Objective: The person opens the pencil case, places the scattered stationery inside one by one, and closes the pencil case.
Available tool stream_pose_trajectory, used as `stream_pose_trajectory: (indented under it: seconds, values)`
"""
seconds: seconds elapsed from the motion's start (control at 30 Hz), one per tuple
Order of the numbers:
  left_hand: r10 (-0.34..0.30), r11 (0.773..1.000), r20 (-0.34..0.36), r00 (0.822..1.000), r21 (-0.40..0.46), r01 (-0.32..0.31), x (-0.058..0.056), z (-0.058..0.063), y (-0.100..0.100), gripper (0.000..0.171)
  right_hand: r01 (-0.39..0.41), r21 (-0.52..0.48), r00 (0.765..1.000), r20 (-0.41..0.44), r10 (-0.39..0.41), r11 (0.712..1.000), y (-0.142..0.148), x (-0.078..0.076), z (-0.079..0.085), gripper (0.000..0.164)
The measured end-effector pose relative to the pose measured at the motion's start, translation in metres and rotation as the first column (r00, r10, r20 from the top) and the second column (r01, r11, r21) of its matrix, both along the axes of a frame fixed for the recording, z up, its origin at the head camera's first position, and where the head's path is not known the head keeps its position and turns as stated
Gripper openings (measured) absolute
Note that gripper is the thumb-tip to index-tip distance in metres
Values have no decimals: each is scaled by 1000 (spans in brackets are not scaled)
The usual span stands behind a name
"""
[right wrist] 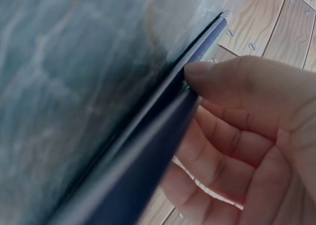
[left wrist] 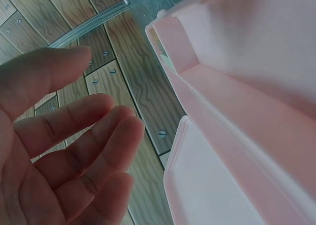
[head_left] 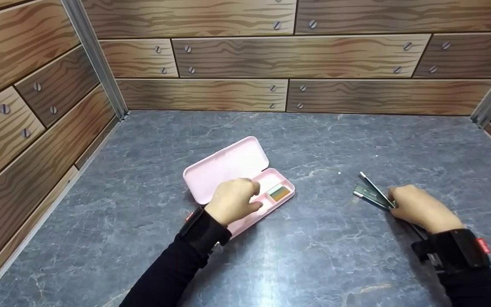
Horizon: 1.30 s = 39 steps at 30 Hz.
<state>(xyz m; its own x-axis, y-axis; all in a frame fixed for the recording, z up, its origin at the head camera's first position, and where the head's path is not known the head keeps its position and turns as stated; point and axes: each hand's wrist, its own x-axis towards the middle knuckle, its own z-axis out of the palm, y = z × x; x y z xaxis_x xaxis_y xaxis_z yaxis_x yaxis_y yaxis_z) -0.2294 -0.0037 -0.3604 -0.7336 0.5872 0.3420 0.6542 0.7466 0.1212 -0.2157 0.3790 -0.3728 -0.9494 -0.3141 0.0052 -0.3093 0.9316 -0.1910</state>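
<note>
A pink pencil case (head_left: 224,170) lies with its lid flipped back on the table. A small block (head_left: 278,192) banded in white, green and orange-brown sits in its right-hand compartment. Over the case's tray is my left hand (head_left: 235,200), fingers loosely bent and holding nothing; the left wrist view shows the palm bare beside the pink tray (left wrist: 237,111). To the right, my right hand (head_left: 420,209) pinches at two dark pencils (head_left: 373,187) with white ends. A flat dark green strip (head_left: 367,192) lies between them. In the right wrist view the thumb (right wrist: 212,79) presses on a dark blue pencil.
The grey marbled table (head_left: 313,256) is bounded by wood-patterned walls (head_left: 228,59) at the back and sides. Tiny white specks (head_left: 339,173) lie on the table between case and pencils.
</note>
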Motion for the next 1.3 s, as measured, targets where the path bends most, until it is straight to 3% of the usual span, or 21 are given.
stream_pose_trajectory:
  seconds: [0.43,0.6,0.73,0.93,1.13,1.2,1.3]
  values:
    - [-12,1000,-10,1000,5,12,0,0,0,17,22,42,1000,12,-22,999,-6,1,2,9]
    - [-16,1000,0,1000,-10,16,2,0,3,17,12,93,999,-46,-8,996,-17,3,6,9]
    - [-26,999,-3,1000,-30,26,4,0,6,16,-16,111,989,-142,32,994,-31,8,11,10]
    - [-59,998,-70,996,-25,57,11,-2,15,12,-121,119,934,-322,153,986,-55,19,14,12]
    - [-136,991,-188,973,-23,134,23,-2,25,16,-200,167,879,-404,252,965,-86,32,16,14]
    - [-145,989,-214,966,-34,141,28,-1,28,19,-225,191,853,-436,288,955,-96,37,17,15]
    - [-166,986,-254,953,-64,155,37,-1,34,20,-269,234,794,-495,353,934,-109,44,17,18]
